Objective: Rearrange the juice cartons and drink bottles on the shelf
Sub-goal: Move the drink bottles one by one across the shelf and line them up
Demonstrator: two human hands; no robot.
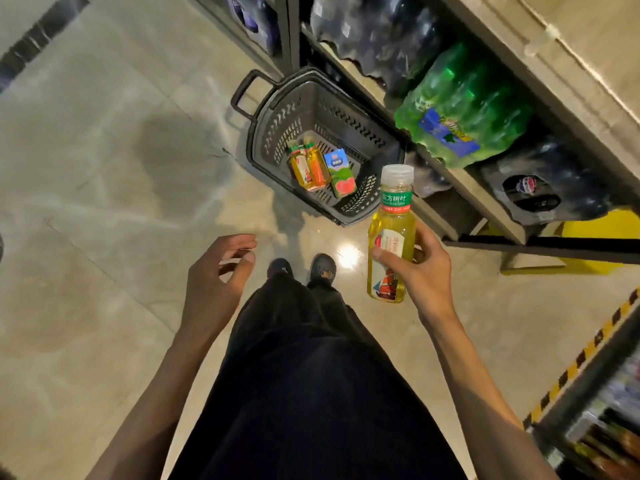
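Right hand [419, 268] holds 1 tea bottle [391, 237] in the air, near upright with the cap tipped slightly away from the body. Its fingers [388, 256] are clamped on the lower half, thumb across the front label and the rest wrapped behind. The bottle has yellow liquid, a pale translucent cap, a green neck band and a red-and-white label below. It hangs over the floor [104, 168], just in front of the lowest board of the shelf [474, 192] and touching neither. Left hand [216, 271] holds nothing, fingers [242, 242] apart and loosely curled, well apart from the bottle. A dark plastic basket [294, 109] stands on the floor against the shelf's foot, handle toward the aisle. Inside it 2 small bottles [308, 168] of yellow drink lie side by side, touching. Just to their right lies 1 juice carton [341, 173], blue at the top, green below with a pink fruit picture. On the shelf's low level a green pack [464, 105] of shrink-wrapped bottles rests beside a dark pack [543, 188] with a round logo. More dark wrapped bottles sit further along, blurred. Dark shoes [301, 268] and dark trousers show between the 2 arms.
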